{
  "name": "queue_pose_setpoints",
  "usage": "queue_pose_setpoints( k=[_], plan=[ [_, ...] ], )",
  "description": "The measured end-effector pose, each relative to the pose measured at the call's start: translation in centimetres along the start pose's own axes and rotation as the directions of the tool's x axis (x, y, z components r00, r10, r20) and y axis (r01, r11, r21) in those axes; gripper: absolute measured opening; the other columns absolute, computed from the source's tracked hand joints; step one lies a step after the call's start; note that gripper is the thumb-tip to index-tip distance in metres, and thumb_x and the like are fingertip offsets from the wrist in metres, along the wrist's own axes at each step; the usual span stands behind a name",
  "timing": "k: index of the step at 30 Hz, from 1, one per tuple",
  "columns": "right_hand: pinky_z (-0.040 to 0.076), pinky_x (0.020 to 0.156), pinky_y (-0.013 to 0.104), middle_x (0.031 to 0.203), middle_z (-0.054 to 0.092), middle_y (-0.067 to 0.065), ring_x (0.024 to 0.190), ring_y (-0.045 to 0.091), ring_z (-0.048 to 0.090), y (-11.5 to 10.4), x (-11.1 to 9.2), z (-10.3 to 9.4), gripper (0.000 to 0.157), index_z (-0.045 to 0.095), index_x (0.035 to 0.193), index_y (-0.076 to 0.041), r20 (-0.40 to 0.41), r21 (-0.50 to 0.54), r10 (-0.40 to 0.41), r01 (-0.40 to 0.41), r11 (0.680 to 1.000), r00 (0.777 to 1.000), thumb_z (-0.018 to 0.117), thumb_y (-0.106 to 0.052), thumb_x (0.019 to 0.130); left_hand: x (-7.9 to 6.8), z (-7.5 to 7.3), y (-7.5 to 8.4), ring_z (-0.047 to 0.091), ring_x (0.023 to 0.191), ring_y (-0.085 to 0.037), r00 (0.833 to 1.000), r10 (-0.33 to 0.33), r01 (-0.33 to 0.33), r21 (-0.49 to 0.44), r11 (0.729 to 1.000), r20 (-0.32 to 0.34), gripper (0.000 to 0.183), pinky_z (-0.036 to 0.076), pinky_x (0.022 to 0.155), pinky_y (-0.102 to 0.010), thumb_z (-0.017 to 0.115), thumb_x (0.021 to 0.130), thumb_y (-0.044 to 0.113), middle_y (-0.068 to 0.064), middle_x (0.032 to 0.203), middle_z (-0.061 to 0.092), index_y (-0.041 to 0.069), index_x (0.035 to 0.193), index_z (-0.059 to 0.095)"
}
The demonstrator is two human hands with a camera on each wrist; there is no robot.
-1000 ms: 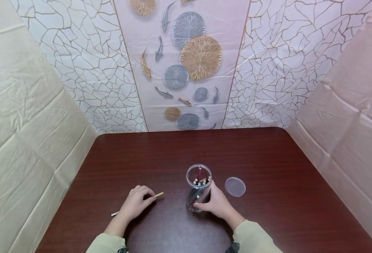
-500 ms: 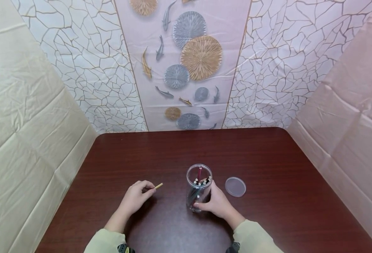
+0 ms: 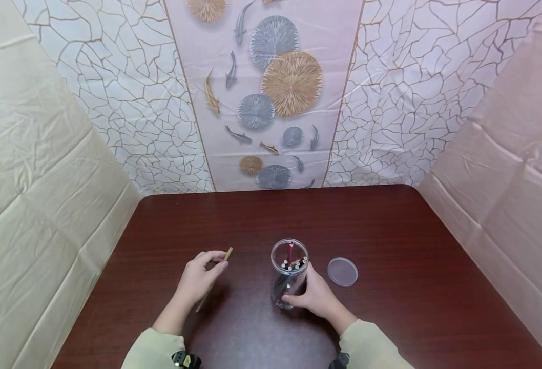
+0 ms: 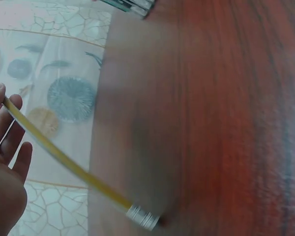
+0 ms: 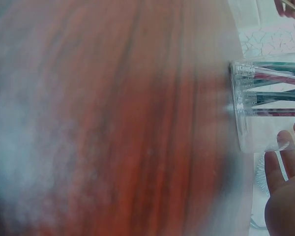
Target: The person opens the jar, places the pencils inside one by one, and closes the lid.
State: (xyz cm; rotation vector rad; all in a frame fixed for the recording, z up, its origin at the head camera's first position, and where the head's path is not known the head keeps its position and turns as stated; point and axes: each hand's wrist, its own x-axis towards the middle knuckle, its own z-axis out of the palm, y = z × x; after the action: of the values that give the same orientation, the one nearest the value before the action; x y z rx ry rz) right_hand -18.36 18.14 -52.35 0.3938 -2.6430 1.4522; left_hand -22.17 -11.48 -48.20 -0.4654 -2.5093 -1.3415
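Between thumb and fingers, my left hand (image 3: 198, 277) pinches a yellow pencil (image 4: 69, 158) near one end. The pencil slants, and its silver-banded end with a dark tip (image 4: 143, 218) points down over the table in the left wrist view. My right hand (image 3: 318, 296) grips the lower side of a clear plastic jar (image 3: 277, 288), which stands upright without its lid. Several pencils (image 5: 280, 96), dark green and red among them, stand in the jar. A clear round lid (image 3: 342, 271) lies flat to the right of the jar.
The dark red-brown table (image 3: 271, 215) has rounded far corners. Behind it hangs a patterned cloth (image 3: 271, 148), and pale cloth walls (image 3: 59, 205) rise at both sides.
My left hand has lifted the pencil off the table and turned it steeper, its upper end moving away from me. The right hand and jar have stayed put.
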Motion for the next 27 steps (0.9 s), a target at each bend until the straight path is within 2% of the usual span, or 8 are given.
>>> queue_pose_setpoints(
  k=[10, 14, 19, 23, 27],
  plan=[
    [0.045, 0.087, 0.037, 0.105, 0.063, -0.002, 0.099, 0.014, 0.058, 0.1, 0.0, 0.0, 0.082, 0.043, 0.125, -0.011, 0.014, 0.009, 0.024, -0.024, 1.000, 1.000, 0.087, -0.035, 0.061, 0.6, -0.2, 1.5, 0.058, 0.085, -0.011, 0.999, -0.013, 0.012, -0.040, 0.999, -0.031, 0.016, 0.048, 0.076, -0.037, 0.072, 0.082, 0.014, 0.006, 0.087, 0.066, 0.013, 0.098, 0.069],
    [0.045, 0.087, 0.037, 0.106, 0.063, -0.002, 0.100, 0.013, 0.057, 0.2, 0.1, 0.0, 0.082, 0.042, 0.125, -0.011, 0.018, 0.009, 0.026, -0.026, 1.000, 1.000, 0.087, -0.036, 0.061, 0.6, 0.0, 2.2, 0.059, 0.085, -0.010, 0.997, -0.032, 0.028, -0.064, 0.998, -0.072, 0.016, 0.048, 0.074, -0.034, 0.072, 0.081, 0.013, 0.003, 0.088, 0.066, 0.011, 0.097, 0.069],
    [0.044, 0.088, 0.037, 0.106, 0.062, -0.002, 0.101, 0.013, 0.057, 0.1, 0.0, -0.1, 0.081, 0.042, 0.124, -0.011, 0.021, 0.009, 0.033, -0.033, 0.999, 0.999, 0.087, -0.035, 0.061, 0.5, 0.2, 3.0, 0.060, 0.083, -0.008, 0.989, -0.053, 0.031, -0.155, 0.987, -0.139, 0.015, 0.048, 0.074, -0.031, 0.074, 0.080, 0.011, 0.000, 0.087, 0.067, 0.008, 0.094, 0.069],
    [0.045, 0.087, 0.037, 0.107, 0.062, -0.001, 0.101, 0.014, 0.057, 0.1, 0.0, 0.0, 0.081, 0.043, 0.124, -0.011, 0.011, 0.008, 0.021, -0.021, 1.000, 1.000, 0.087, -0.035, 0.061, 0.4, 0.1, 4.2, 0.060, 0.082, -0.004, 0.979, -0.089, 0.040, -0.256, 0.966, -0.182, 0.014, 0.047, 0.074, -0.024, 0.074, 0.080, 0.011, -0.003, 0.086, 0.070, 0.006, 0.093, 0.069],
    [0.045, 0.087, 0.035, 0.107, 0.062, -0.001, 0.100, 0.014, 0.058, 0.1, 0.0, 0.1, 0.079, 0.044, 0.122, -0.012, -0.005, -0.003, -0.004, 0.004, 1.000, 1.000, 0.088, -0.033, 0.060, 0.4, -0.8, 6.9, 0.059, 0.082, -0.001, 0.971, -0.124, 0.053, -0.324, 0.945, -0.203, 0.012, 0.045, 0.072, -0.016, 0.071, 0.081, 0.003, -0.012, 0.086, 0.070, 0.000, 0.093, 0.068]
  ],
)
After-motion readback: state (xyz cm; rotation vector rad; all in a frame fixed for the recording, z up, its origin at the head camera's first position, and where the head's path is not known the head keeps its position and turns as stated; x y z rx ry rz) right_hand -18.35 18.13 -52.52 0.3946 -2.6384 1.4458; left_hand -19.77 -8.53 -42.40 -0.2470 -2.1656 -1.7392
